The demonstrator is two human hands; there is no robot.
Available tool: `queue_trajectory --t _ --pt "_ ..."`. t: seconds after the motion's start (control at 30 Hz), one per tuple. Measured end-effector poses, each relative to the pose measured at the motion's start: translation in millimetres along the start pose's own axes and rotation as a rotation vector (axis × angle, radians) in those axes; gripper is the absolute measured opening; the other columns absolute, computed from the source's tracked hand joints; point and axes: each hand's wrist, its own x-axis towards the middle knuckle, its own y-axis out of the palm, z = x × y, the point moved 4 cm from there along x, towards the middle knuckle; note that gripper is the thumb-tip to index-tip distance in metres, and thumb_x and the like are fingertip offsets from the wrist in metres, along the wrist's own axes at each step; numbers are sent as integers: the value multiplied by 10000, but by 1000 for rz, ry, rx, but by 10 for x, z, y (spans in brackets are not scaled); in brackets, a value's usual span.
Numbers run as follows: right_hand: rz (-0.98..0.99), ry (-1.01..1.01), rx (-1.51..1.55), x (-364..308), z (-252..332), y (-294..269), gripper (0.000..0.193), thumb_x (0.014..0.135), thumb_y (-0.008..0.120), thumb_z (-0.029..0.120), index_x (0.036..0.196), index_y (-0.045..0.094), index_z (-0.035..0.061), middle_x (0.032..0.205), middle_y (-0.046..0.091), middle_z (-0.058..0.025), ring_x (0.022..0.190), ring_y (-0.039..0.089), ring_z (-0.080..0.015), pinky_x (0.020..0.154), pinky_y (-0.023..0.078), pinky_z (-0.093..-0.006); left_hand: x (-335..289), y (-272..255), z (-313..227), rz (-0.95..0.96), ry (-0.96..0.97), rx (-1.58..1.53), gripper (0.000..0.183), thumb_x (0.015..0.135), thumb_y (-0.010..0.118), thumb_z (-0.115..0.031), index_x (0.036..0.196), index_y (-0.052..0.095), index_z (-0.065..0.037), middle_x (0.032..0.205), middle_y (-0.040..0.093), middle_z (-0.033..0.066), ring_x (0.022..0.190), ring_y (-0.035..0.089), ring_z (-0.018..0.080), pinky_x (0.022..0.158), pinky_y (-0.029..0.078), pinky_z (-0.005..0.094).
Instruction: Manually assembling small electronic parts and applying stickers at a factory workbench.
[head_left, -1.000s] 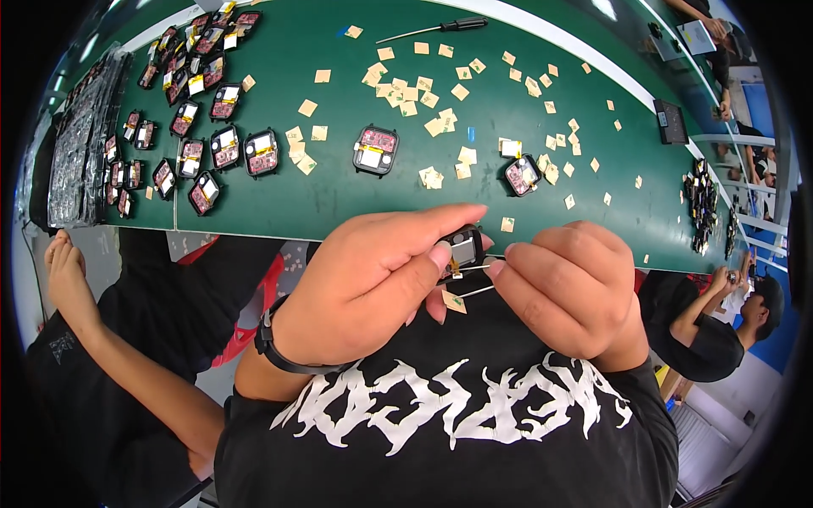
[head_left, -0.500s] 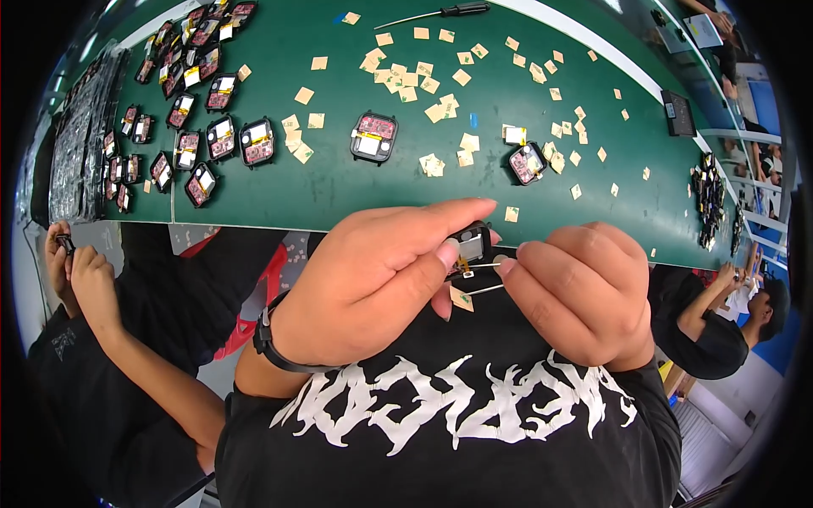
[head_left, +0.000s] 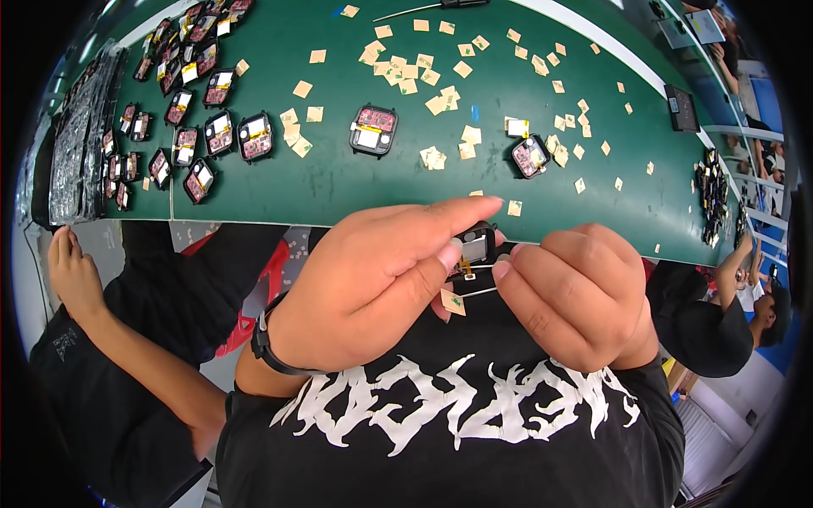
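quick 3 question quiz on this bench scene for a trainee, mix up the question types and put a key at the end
1. Multiple choice: what is the left hand holding?
a) a roll of tape
b) a small black-cased device
c) a drinking cup

2. True or false: the screwdriver lies on the green table, in neither of the person's hands.

3. Short answer: which hand grips the slim metal tool?

Key:
1. b
2. True
3. The right hand
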Motion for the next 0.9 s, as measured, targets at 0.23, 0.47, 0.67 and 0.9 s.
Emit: queue_trajectory --t 0.23,0.47,0.67,0.9 --pt "26 14 72 12 -8 -16 243 620 703 60 847 701 -25 839 609 -74 690 599 -191 500 414 -284 -69 16 -3 -35 40 92 398 1028 451 -88 1396 556 25 1175 725 128 677 611 92 633 517 230" --pt "40 4 115 31 -15 -7 246 618 707 54 846 690 -37 830 604 -75 693 595 -192 493 432 -284 -82 32 -27 -43 90 168 392 1008 450 -26 1375 573 36 1151 722 141 737 632 129 673 525 243" --pt "63 -35 85 38 31 3 211 621 706 46 815 685 -35 809 600 -78 705 597 -191 495 417 -278 -77 33 -12 -48 71 145 414 972 450 26 1361 592 38 1131 722 138 686 600 117 654 508 243" --pt "6 -16 -7 15 67 -3 205 625 698 63 811 697 -22 843 633 -97 716 599 -196 507 373 -278 -56 -16 -35 -54 80 152 413 967 460 21 1354 602 32 1099 731 130 671 596 106 636 493 230"
